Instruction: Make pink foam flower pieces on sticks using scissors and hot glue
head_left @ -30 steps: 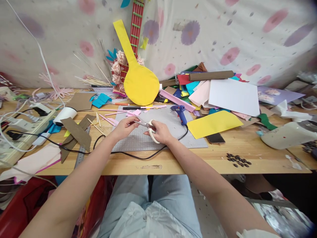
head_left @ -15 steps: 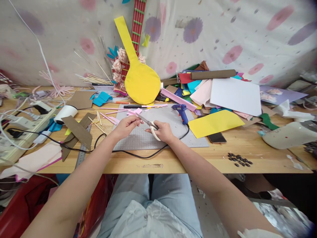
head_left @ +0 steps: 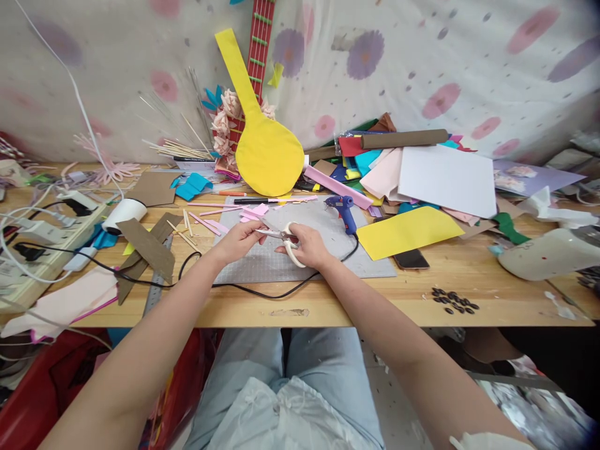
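Note:
My right hand (head_left: 307, 245) grips a pair of scissors (head_left: 294, 252) by their white handles. The blades are spread apart and point left, toward the fingertips of my left hand (head_left: 241, 241). Those left fingers are pinched together at the blade tips; whatever small piece they hold is too small to make out. Both hands are over the grey cutting mat (head_left: 248, 270). Just behind the left hand lie pink pieces (head_left: 253, 212) and a black pen (head_left: 250, 200). To the right of the scissors rests a blue glue gun (head_left: 345, 215).
A yellow banjo-shaped piece (head_left: 269, 156) leans at the back beside a red fretted neck (head_left: 260, 50). A yellow sheet (head_left: 407, 232) partly covers a phone (head_left: 411, 259). Black oval pieces (head_left: 454, 301) lie at front right. A black cord (head_left: 262, 294) crosses the mat's front; a power strip (head_left: 51, 250) sits left.
The scissor blades have gone from nearly closed to spread apart. My right hand's grip on the handles has widened, while the left hand stays almost in place.

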Demonstrator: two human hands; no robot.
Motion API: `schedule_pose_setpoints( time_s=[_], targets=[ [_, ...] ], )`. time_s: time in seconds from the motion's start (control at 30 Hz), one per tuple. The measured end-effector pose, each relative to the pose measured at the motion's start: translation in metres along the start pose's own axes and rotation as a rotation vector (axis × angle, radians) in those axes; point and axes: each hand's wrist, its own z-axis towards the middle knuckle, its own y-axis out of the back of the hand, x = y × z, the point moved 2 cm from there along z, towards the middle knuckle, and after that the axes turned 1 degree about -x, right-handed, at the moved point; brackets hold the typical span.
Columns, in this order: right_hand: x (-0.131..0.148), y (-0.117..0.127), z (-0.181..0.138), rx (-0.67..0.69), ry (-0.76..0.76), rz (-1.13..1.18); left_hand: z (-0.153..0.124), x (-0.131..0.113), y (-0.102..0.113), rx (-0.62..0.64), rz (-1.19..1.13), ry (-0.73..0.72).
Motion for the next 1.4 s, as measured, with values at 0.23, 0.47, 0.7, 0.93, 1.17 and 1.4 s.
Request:
schedule_pose_setpoints(
  time_s=[0.23, 0.47, 0.7, 0.93, 1.17, 1.4],
  targets=[
    [0.001, -0.004, -0.002, 0.021, -0.090, 0.050, -0.001, 0.007, 0.000, -0.025, -0.054, 0.026],
    [-0.009, -0.003, -0.003, -0.074, -0.277, 0.147, -0.002, 0.007, -0.001, -0.036, -0.261, 0.023],
    [-0.007, 0.003, -0.001, -0.016, -0.098, 0.064, -0.003, 0.006, 0.001, -0.060, -0.175, 0.045],
    [-0.003, 0.003, 0.000, 0.007, 0.047, 0.002, -0.002, 0.006, 0.002, -0.019, -0.146, 0.048],
    [-0.001, 0.001, -0.002, 0.024, -0.018, -0.032, -0.002, 0.006, 0.004, -0.023, -0.086, 0.013],
    [-0.004, -0.001, -0.004, 0.019, -0.157, -0.016, -0.003, 0.007, 0.003, -0.011, -0.108, 0.039]
  ],
)
